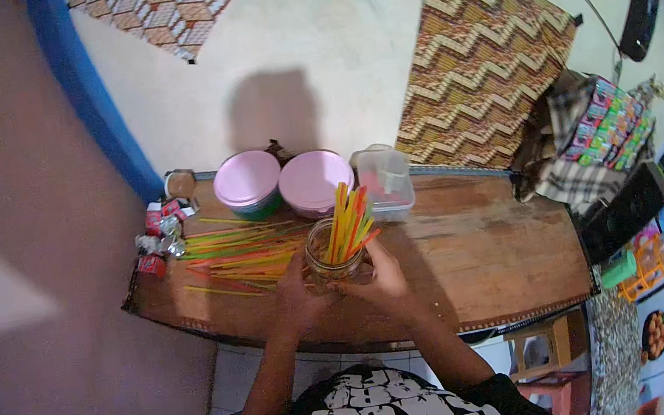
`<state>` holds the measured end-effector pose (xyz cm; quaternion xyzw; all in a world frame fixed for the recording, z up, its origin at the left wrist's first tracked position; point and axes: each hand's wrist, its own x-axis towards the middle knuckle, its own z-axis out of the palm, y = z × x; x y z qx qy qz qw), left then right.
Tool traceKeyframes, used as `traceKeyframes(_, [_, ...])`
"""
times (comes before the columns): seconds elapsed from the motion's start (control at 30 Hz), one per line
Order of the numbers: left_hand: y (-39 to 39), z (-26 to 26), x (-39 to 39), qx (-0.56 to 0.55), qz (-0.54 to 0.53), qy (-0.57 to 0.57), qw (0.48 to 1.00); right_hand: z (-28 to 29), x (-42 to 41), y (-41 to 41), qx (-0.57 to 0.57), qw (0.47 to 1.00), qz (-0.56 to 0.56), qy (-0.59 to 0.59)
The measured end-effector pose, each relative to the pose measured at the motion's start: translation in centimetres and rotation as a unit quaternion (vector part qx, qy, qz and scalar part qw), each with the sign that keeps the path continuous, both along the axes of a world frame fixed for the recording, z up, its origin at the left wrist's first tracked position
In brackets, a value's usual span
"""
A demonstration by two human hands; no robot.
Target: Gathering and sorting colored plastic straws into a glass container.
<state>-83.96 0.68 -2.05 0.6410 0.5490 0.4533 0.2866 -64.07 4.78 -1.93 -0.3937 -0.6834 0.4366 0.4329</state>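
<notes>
Between both hands I have a clear glass jar (319, 245), its mouth facing up. A bunch of yellow, orange and green drinking straws (347, 221) stands in it, leaning to the right. My left hand (299, 289) wraps the jar's left side, and my right hand (384, 277) grips its right side. The jar's lower part is partly covered by my fingers. Loose straws (236, 254) in yellow, red and green lie spread on the wooden table (492, 248), to the left of the jar.
Two tubs with pink lids (248, 184) and a clear plastic container (390, 186) stand along the wall. Red packets (152, 266) and crumpled foil (171, 231) lie at the left end. At the right end are a checked cloth (579, 180) and a black box-like object (626, 215).
</notes>
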Motion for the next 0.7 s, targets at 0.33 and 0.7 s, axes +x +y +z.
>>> traceKeyframes(0.33, [6.3,-4.7,8.0,0.108,-0.093,-0.016,0.990,-0.8,8.3,1.0,0.093,0.992,-0.079,-0.015])
traceKeyframes(0.7, [11.9,-7.7,14.5,0.106,-0.158,-0.027,0.981,-3.8,14.3,4.7,0.088,0.987,-0.129,-0.046])
